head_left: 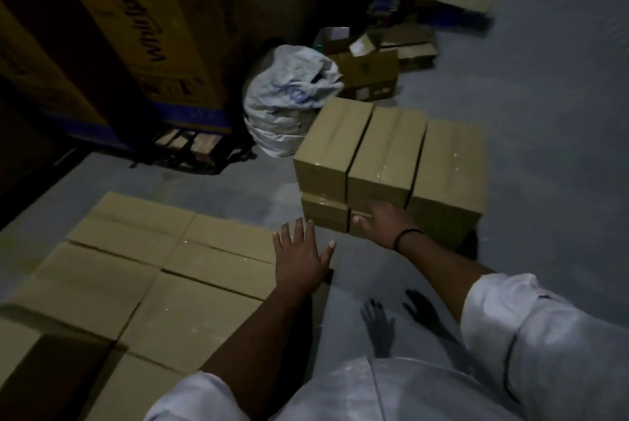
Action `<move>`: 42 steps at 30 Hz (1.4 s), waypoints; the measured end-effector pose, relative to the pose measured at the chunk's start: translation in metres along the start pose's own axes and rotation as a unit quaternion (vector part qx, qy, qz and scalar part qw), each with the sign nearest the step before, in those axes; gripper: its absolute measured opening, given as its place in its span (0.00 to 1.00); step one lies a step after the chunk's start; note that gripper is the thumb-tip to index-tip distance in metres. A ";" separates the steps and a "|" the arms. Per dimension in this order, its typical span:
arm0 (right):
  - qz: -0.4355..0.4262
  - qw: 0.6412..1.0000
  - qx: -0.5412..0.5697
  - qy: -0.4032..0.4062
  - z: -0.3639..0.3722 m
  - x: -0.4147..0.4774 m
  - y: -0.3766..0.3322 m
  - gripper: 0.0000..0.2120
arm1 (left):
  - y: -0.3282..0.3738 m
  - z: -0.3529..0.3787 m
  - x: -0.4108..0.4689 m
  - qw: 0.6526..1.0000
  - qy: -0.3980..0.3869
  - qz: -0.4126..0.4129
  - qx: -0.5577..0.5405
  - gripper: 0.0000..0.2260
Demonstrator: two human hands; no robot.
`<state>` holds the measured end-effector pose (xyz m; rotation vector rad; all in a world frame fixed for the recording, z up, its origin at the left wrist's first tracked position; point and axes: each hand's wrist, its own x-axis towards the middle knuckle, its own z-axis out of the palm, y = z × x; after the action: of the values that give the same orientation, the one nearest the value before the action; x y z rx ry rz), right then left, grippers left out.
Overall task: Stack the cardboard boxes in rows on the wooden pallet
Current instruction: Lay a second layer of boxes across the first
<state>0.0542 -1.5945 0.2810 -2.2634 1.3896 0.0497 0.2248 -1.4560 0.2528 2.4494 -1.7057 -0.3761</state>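
Cardboard rows [153, 271], pallet hidden; left hand [299, 257] splayed, right hand [384, 221] flat, blurred, against stack [391, 155].

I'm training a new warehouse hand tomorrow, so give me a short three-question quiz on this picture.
1. True or false: the left hand grips a box.
2. How many boxes sit side by side on top of the loose stack? A: two. B: three. C: five.
3. Fill in: the right hand touches the stack's ____ layer.

Key: 1. False; it is open, with the fingers spread. 2. B. 3. lower.
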 end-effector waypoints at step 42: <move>0.405 0.854 0.303 0.123 -0.063 0.216 0.324 0.26 | 0.239 0.107 0.437 0.949 -0.245 0.179 -0.083 0.31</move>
<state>-0.1300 -1.9204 0.1547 -1.0940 2.0458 -0.3630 0.1232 -1.9449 0.1543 1.9737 -2.1420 -1.0985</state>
